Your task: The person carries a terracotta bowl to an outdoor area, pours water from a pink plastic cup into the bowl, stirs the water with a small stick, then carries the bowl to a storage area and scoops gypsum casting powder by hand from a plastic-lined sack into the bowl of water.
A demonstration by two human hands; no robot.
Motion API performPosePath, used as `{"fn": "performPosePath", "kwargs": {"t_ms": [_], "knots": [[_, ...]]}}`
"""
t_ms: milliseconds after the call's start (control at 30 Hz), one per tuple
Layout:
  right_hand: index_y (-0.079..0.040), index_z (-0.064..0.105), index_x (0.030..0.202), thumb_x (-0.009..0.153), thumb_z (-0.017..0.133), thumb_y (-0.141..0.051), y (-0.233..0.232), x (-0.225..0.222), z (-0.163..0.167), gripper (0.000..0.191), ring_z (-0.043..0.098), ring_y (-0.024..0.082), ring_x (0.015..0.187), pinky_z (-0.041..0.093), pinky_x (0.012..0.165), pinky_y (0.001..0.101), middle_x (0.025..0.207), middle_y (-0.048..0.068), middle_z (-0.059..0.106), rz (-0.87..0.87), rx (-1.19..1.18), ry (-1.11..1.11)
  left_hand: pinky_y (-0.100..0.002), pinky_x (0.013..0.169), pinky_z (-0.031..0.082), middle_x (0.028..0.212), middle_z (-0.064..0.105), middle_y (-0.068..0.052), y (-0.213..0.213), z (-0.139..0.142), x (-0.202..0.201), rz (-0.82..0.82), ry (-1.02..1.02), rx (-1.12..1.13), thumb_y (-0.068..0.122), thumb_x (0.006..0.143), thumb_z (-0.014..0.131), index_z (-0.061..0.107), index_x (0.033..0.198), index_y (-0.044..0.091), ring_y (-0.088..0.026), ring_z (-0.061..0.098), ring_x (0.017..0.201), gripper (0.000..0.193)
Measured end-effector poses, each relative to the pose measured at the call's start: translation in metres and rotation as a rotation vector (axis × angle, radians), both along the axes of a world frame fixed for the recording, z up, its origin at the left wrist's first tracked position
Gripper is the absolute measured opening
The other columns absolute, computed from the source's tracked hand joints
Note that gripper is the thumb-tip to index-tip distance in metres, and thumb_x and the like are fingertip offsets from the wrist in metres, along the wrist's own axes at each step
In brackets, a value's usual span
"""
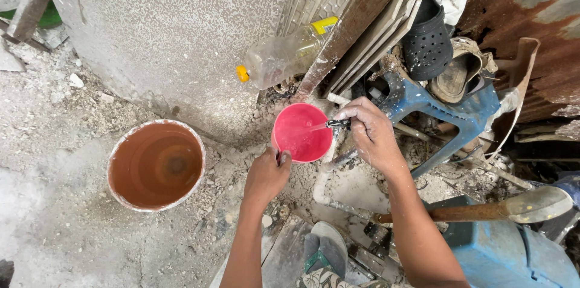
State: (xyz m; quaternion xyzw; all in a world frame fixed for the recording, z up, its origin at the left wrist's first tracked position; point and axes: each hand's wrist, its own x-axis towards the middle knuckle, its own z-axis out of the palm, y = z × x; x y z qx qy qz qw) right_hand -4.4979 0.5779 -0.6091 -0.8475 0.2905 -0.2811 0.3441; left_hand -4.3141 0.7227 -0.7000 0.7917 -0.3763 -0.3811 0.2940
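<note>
Pink cup point(300, 134) filling under tap point(338, 123): left hand point(266, 176) gripping rim at six o'clock, right hand point(371, 134) closed on tap; next, shutting off.

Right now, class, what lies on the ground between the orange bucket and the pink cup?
In the head view, only rubble-strewn concrete ground lies between the orange bucket and the pink cup; the left hand grips the cup's near rim.
</note>
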Motion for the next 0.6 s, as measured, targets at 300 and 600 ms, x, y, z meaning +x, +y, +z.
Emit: {"fn": "performPosePath", "kwargs": {"t_ms": [300, 600], "knots": [[-0.004, 0.070, 0.100, 0.087, 0.043, 0.007, -0.002, -0.003, -0.006, 0.032, 0.063, 0.019, 0.093, 0.050, 0.084, 0.0299, 0.107, 0.007, 0.064, 0.042, 0.022, -0.023, -0.048, 0.066, 0.055, 0.070, 0.070, -0.021, -0.001, 0.003, 0.001, -0.039, 0.018, 0.079, 0.035, 0.101, 0.052, 0.064, 0.088, -0.002, -0.035, 0.072, 0.066, 0.041], [-0.003, 0.063, 0.081, 0.080, 0.041, 0.009, -0.009, -0.015, -0.018, 0.026, 0.062, 0.025, 0.111, 0.050, 0.109, 0.0405, 0.104, 0.010, 0.060, 0.151, 0.142, -0.210, -0.049, 0.071, 0.054, 0.075, 0.070, -0.022, -0.001, 0.002, -0.002, -0.044, -0.011, 0.046, 0.037, 0.100, 0.052, 0.064, 0.090, -0.001, -0.037, 0.072, 0.073, 0.041]]}}
